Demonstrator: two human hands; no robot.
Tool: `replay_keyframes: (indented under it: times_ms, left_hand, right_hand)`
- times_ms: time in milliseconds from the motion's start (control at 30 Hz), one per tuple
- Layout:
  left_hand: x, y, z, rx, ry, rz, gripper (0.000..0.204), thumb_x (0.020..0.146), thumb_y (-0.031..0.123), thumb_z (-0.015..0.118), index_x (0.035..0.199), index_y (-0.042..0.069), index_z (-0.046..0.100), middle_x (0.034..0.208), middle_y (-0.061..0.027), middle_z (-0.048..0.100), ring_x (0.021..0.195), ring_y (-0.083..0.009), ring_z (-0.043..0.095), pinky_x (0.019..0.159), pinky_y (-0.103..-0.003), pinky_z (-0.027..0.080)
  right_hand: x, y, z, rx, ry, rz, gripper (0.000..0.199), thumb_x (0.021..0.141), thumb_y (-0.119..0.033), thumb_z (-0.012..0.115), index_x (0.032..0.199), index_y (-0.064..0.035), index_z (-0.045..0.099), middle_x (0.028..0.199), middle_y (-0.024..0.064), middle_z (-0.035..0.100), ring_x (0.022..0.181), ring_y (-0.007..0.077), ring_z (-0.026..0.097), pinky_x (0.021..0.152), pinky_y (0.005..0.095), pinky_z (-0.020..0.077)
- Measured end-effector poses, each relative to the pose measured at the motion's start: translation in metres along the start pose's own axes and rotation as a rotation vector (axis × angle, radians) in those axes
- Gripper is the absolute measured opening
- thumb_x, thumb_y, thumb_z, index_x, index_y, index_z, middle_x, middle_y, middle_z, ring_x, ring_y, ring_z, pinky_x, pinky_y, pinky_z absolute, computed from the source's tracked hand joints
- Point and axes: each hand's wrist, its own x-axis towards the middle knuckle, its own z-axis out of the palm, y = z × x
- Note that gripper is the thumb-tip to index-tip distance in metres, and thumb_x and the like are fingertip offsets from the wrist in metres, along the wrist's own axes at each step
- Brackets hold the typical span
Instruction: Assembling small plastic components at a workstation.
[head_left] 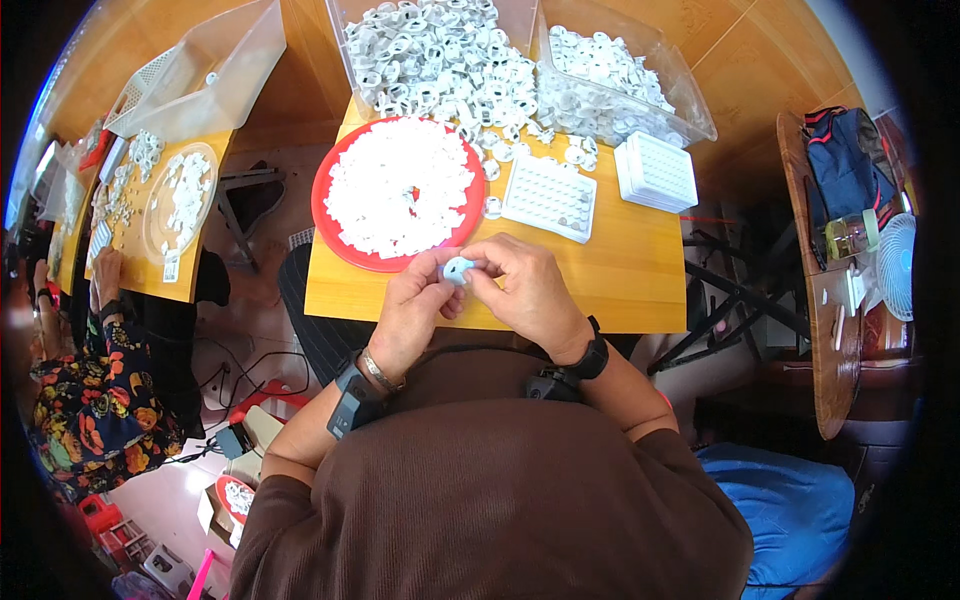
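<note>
Just past the table's near edge, a small round whitish-blue plastic piece (458, 269) is pinched between my two hands. My left hand (408, 305) grips it from the left with thumb and fingers. From the right, my right hand (528, 292) also has its fingertips closed on it. Beyond my left hand lies a red round tray (323, 205) heaped with small white plastic parts (395, 185). A white tray with rows of small slots (548, 195) rests beyond my right hand. Several loose round white pieces (502, 152) lie between the two trays.
Two clear bins (690, 112) full of white parts stand at the table's far side. A stack of white trays (657, 172) sits at the far right. On the left, a co-worker's hand (107, 272) rests at another table (175, 280). Cables (235, 375) lie on the floor.
</note>
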Motion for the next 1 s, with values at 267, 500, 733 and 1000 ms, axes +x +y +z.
replay_keyframes:
  times_ms: [267, 500, 733, 1000]
  left_hand:
    - [0.005, 0.003, 0.001, 0.019, 0.078, -0.005, 0.022, 0.087, 0.002, 0.047, 0.105, 0.002, 0.059, 0.075, -0.0012, 0.058, 0.063, -0.0077, 0.053, 0.057, -0.021, 0.043]
    - [0.001, 0.009, -0.002, 0.047, 0.14, -0.047, 0.019, 0.081, 0.001, 0.044, 0.09, 0.003, 0.06, 0.073, -0.0001, 0.057, 0.06, -0.006, 0.05, 0.053, -0.021, 0.041]
    - [0.001, 0.004, -0.004, 0.026, 0.114, -0.031, 0.022, 0.082, 0.003, 0.043, 0.096, 0.002, 0.059, 0.074, -0.001, 0.056, 0.062, -0.0067, 0.049, 0.055, -0.021, 0.04]
    - [0.004, 0.003, -0.01, 0.027, 0.079, 0.022, 0.037, 0.086, 0.004, 0.044, 0.122, 0.0, 0.051, 0.078, -0.0046, 0.056, 0.066, -0.0091, 0.051, 0.06, -0.022, 0.042]
  right_hand:
    - [0.001, -0.002, 0.003, 0.007, -0.026, -0.033, 0.012, 0.078, -0.001, 0.065, 0.088, -0.0004, 0.059, 0.082, 0.0153, 0.063, 0.071, 0.029, 0.066, 0.061, 0.0345, 0.0516]
    - [-0.002, -0.002, 0.012, -0.038, -0.064, -0.064, 0.011, 0.08, -0.001, 0.067, 0.089, -0.0005, 0.061, 0.078, 0.0124, 0.064, 0.067, 0.0218, 0.066, 0.06, 0.0313, 0.0514]
    - [0.002, -0.008, 0.012, 0.022, -0.075, -0.026, 0.009, 0.078, -0.002, 0.064, 0.086, -0.0016, 0.058, 0.075, 0.016, 0.062, 0.067, 0.0315, 0.063, 0.059, 0.0376, 0.0491]
    - [0.075, 0.011, -0.094, -0.202, 0.407, 0.018, 0.017, 0.089, -0.014, 0.06, 0.096, 0.0007, 0.065, 0.075, 0.0156, 0.067, 0.064, 0.019, 0.063, 0.059, 0.0316, 0.0479]
